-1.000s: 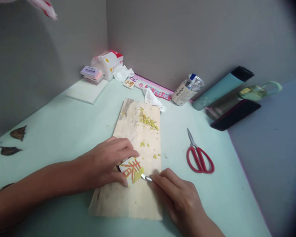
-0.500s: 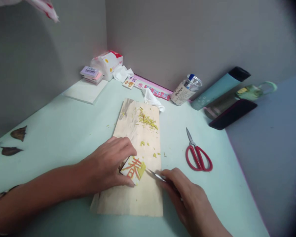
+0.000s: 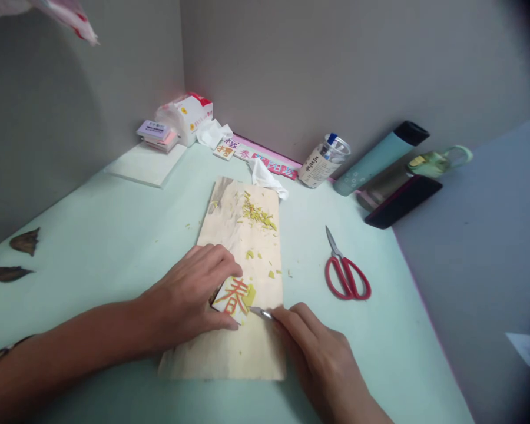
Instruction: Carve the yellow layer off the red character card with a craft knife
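Note:
My left hand (image 3: 203,288) grips a small square carving block (image 3: 233,300) by its edges, thumb at the near side and fingers at the far side. An orange character stands on its white face, with yellow-green along the right edge. My right hand (image 3: 313,347) is closed round a slim silver carving knife (image 3: 265,314). The knife's tip meets the block's right edge or lies just beside it; I cannot tell which. Under the block lies a pale wooden board (image 3: 260,353). Yellow-green shavings (image 3: 258,215) are heaped on the board's far part, with loose bits nearer the block.
Red-handled scissors (image 3: 347,274) lie right of the board. Behind are crumpled tissues (image 3: 267,176), carved character tiles (image 3: 225,150), a clear cup (image 3: 324,162), a blue tumbler (image 3: 382,158), a green-lidded bottle (image 3: 433,162) and a dark phone (image 3: 404,202). Dried brown pieces (image 3: 25,241) lie far left.
The knife in my right hand has moved left, its tip now at the block's right edge. Less yellow-green shows there. My left hand keeps its hold. The whole view has shifted slightly.

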Available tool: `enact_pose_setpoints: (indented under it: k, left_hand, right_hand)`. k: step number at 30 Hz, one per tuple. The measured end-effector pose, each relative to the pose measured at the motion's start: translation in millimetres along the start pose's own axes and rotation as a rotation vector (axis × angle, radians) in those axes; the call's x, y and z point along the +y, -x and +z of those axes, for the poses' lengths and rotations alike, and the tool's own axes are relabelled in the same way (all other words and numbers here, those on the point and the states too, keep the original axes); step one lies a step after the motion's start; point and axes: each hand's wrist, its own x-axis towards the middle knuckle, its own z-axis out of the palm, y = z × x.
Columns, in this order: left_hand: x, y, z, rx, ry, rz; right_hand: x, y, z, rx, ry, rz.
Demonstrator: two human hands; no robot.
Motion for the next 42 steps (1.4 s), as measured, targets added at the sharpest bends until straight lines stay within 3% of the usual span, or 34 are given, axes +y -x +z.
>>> enact_pose_setpoints:
  k: [6, 15, 25, 31, 35, 39, 42]
  left_hand:
    - [1, -1, 0.6, 0.006, 0.010, -0.016]
    - [4, -1, 5.7, 0.049, -0.022, -0.027]
    - [5, -2, 6.7, 0.071, -0.016, -0.021]
    - [6, 0, 6.0, 0.057, -0.019, -0.003]
    - [7, 1, 6.6, 0.051, -0.018, 0.000]
    - [7, 1, 7.3, 0.048, -0.011, -0.003]
    - [7, 2, 7.3, 0.059, -0.005, 0.001]
  right_hand:
    - [0, 1, 1, 0.004, 0.001, 0.026]
    - [-17, -2, 6, 0.002, 0.271, 0.082]
    - [-17, -5, 12, 0.097, 0.404, 0.020]
    - [-4, -15, 17, 0.147, 0.332, 0.112]
    - [6, -21, 11, 0.178, 0.071, 0.183]
    - [1, -18, -2, 0.101, -0.163, 0.157]
    - [-6, -14, -7, 0.038, -0.161, 0.118]
